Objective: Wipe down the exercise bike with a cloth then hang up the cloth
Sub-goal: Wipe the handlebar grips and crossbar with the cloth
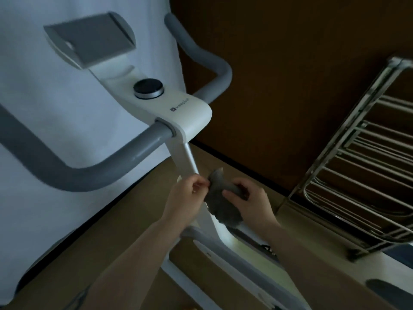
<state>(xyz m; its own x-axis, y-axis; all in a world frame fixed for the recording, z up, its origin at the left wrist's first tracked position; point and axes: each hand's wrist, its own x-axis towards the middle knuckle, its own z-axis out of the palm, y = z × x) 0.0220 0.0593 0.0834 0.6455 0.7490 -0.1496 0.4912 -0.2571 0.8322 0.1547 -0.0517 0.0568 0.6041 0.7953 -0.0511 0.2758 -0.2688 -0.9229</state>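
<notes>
cloth bunched just off the bike post, low end; left hand fingers pinch its edge, right hand fingers curl round the wad. Risk: loose pinch, cloth drops; drying rack right of post

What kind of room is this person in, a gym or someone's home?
Most likely a home, not a gym. A single exercise bike stands on a wood-look floor, a metal drying rack stands close beside it, and a white curtain or sheet hangs behind.
</notes>
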